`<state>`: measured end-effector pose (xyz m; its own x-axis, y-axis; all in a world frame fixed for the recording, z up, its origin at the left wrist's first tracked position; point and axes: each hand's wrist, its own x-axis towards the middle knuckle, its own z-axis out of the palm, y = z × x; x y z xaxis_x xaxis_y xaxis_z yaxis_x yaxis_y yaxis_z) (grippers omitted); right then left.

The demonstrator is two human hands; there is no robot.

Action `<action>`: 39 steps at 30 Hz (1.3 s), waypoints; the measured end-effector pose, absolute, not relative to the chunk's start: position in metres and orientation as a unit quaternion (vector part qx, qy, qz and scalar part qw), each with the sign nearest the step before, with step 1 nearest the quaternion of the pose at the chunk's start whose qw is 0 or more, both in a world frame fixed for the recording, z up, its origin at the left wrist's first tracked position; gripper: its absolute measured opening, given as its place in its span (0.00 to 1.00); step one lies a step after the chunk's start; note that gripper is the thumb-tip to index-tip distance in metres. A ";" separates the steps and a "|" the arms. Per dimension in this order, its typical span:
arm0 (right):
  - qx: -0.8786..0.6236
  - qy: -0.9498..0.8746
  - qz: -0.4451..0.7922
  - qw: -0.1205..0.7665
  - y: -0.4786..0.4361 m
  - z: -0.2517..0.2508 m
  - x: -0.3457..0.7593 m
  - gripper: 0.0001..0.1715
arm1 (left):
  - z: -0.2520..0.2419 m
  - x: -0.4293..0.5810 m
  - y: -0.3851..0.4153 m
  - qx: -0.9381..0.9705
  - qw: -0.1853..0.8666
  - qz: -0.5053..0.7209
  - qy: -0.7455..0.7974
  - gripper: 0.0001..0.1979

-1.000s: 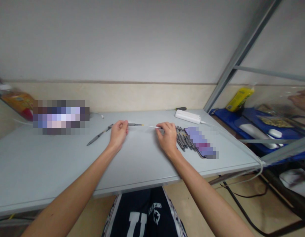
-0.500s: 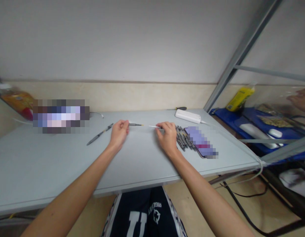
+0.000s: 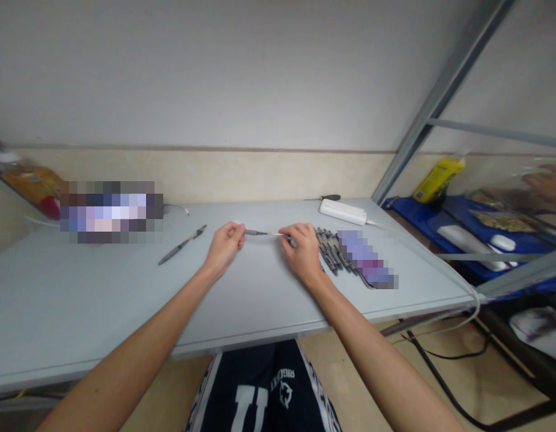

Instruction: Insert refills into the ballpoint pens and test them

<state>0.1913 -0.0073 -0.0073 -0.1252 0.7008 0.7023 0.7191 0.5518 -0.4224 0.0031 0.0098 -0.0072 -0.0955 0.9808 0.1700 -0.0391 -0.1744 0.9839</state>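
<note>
Two narrow pieces nearly line up: the left grip [image 3: 227,246] pinches a slim grey pen-shaped barrel [image 3: 252,232] pointing toward the right grip [image 3: 302,247], which pinches a thin pale-tipped piece [image 3: 277,234]. Whether their ends touch is too small to tell. Any misalignment could make them slip past each other or bend; an outward swing could scatter the dark grey plastic-looking pens [image 3: 335,255] just beside the right grip

Matt plastic pen barrel [image 3: 254,232], smooth desktop [image 3: 251,300], metal frame [image 3: 444,97], cloth shorts [image 3: 246,366]
</note>
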 end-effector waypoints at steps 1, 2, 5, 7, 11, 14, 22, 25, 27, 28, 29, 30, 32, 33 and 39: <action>-0.469 -0.752 -0.011 0.462 -0.007 -0.008 0.191 0.07 | -0.008 0.004 0.010 0.505 0.454 0.571 0.462 0.13; -0.466 -0.754 -0.013 0.463 -0.007 -0.008 0.191 0.07 | -0.009 0.004 0.010 0.504 0.464 0.566 0.458 0.14; -0.456 -0.757 -0.014 0.468 -0.005 -0.009 0.192 0.07 | -0.011 0.004 0.011 0.500 0.490 0.556 0.449 0.14; -0.442 -0.765 -0.011 0.468 -0.004 -0.010 0.192 0.08 | -0.011 0.003 0.011 0.499 0.500 0.550 0.445 0.14; -0.423 -0.781 0.004 0.460 -0.003 -0.010 0.191 0.09 | -0.010 0.003 0.011 0.501 0.501 0.551 0.441 0.15; -0.428 -0.785 0.017 0.448 -0.004 -0.009 0.190 0.10 | -0.008 0.003 0.010 0.502 0.501 0.558 0.430 0.15; -0.465 -0.795 0.054 0.386 -0.009 -0.005 0.187 0.19 | -0.002 0.004 0.007 0.475 0.531 0.578 0.398 0.16; -0.467 -0.771 0.073 0.427 -0.011 -0.004 0.186 0.16 | -0.001 0.003 0.008 0.464 0.526 0.590 0.399 0.15; -0.460 -0.754 0.082 0.461 -0.012 -0.004 0.186 0.20 | -0.001 0.002 0.009 0.449 0.521 0.603 0.403 0.14; -0.458 -0.749 0.084 0.472 -0.012 -0.004 0.186 0.21 | -0.001 0.002 0.010 0.441 0.520 0.610 0.405 0.13; -0.457 -0.745 0.084 0.478 -0.012 -0.004 0.186 0.19 | -0.002 0.001 0.010 0.432 0.519 0.615 0.407 0.13; -0.459 -0.741 0.084 0.482 -0.012 -0.004 0.187 0.17 | -0.002 0.000 0.011 0.426 0.520 0.619 0.407 0.12; -0.465 -0.738 0.083 0.482 -0.011 -0.004 0.187 0.13 | -0.001 0.000 0.011 0.420 0.525 0.620 0.405 0.10; -0.468 -0.739 0.083 0.477 -0.011 -0.004 0.187 0.13 | -0.001 0.000 0.011 0.421 0.529 0.617 0.403 0.10; -0.500 -0.734 0.084 0.452 -0.012 0.000 0.187 0.25 | 0.000 0.002 0.009 0.424 0.537 0.612 0.396 0.09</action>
<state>0.1872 -0.0123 -0.0001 -0.0911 0.8097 0.5797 0.6584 0.4857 -0.5750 0.0020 0.0094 0.0003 -0.0642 0.9935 0.0939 -0.3217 -0.1097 0.9405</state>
